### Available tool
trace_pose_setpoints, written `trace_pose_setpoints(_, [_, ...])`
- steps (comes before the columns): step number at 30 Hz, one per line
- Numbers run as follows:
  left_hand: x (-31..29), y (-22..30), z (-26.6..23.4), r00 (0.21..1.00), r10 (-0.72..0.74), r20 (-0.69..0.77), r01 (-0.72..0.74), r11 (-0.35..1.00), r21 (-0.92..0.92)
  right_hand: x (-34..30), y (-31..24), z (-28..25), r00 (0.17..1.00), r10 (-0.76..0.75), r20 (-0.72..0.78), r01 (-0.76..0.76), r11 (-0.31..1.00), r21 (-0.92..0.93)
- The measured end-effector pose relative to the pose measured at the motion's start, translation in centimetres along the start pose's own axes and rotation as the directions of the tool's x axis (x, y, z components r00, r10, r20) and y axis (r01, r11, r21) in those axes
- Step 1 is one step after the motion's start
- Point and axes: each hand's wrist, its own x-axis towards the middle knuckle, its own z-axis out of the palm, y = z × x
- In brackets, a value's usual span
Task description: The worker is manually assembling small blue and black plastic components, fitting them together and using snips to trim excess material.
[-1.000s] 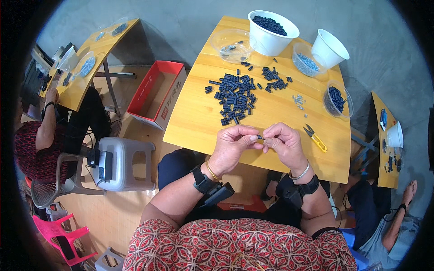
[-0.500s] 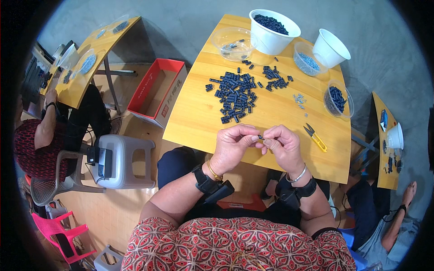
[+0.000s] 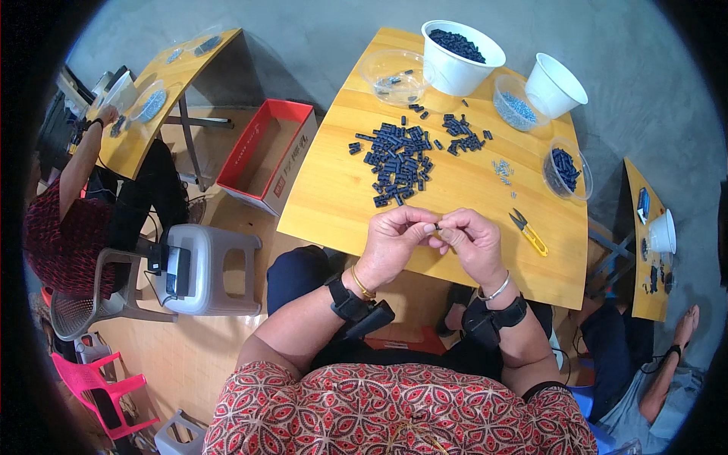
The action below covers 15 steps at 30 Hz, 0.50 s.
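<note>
My left hand (image 3: 396, 236) and my right hand (image 3: 473, 241) meet above the table's near edge, fingertips pinched together. Between them shows a small dark part (image 3: 437, 227), mostly covered by the fingers. Beyond my hands lies a heap of black plastic pieces (image 3: 398, 163), with a smaller cluster of black pieces (image 3: 462, 135) to its right. Small silvery metal pieces (image 3: 502, 168) are scattered farther right. Yellow-handled thread snips (image 3: 529, 232) rest on the wood to the right of my right hand, blades pointing away from me.
Along the far side stand a white tub of black parts (image 3: 456, 45), a clear bowl (image 3: 390, 91), a clear bowl of metal pieces (image 3: 517, 112), a white cup (image 3: 557, 85) and a bowl of black parts (image 3: 565, 171). A red-rimmed box (image 3: 262, 155) sits left. Other people work at side tables.
My hands stay pinched together at nearly the same spot, with the fingers slightly shifted. At the left table, the other person's arm has reached farther forward.
</note>
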Motion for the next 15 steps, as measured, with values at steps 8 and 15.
trace_pose_setpoints(8, [0.1,0.0,0.1,0.999,0.042,-0.018,-0.041,0.998,0.043,0.2,-1.5,-2.0,0.960,0.280,0.017,-0.271,0.943,-0.192])
trace_pose_setpoints(15, [0.0,0.1,0.8,0.999,0.040,-0.026,-0.037,0.996,0.085,0.0,-1.8,-1.5,0.996,0.087,0.032,-0.071,0.934,-0.349])
